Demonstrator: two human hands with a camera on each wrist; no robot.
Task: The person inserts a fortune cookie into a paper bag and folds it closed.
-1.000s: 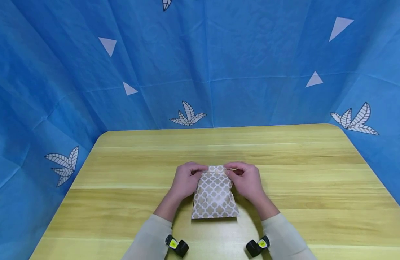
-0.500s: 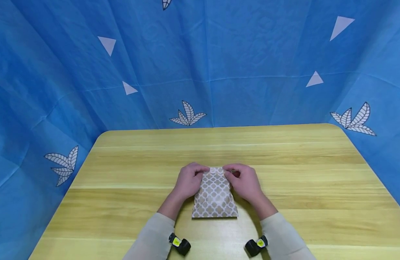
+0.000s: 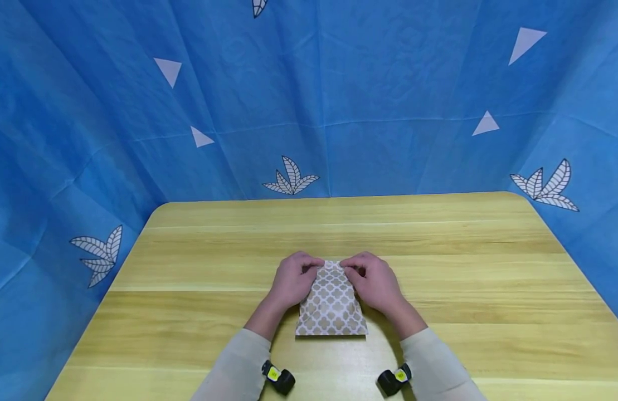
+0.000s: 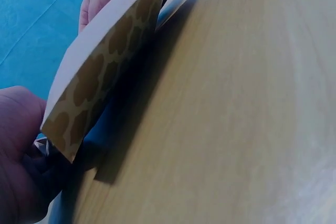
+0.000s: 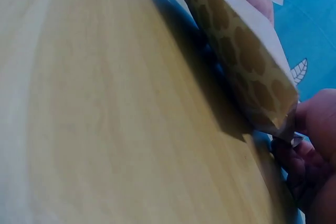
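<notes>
A small paper bag (image 3: 332, 303) with a tan and white lattice print is held over the middle of the table, its far end folded over and its wide bottom edge towards me. My left hand (image 3: 295, 278) pinches the folded end at its left corner between thumb and forefinger. At the opposite corner my right hand (image 3: 373, 280) pinches the same fold. Both wrist views show the bag's underside (image 4: 89, 82) raised above the wood, with a dark shadow beneath. The left hand's curled fingers lie under the bag's edge there.
The light wooden table (image 3: 464, 278) has rounded far corners. Behind and beside it hangs a blue cloth (image 3: 389, 83) printed with white triangles and leaves. Black cameras (image 3: 278, 379) are strapped at both wrists.
The bag's far end has been folded down slightly and now sits a little nearer to me. Both hands have drawn closer together, still pinching it.
</notes>
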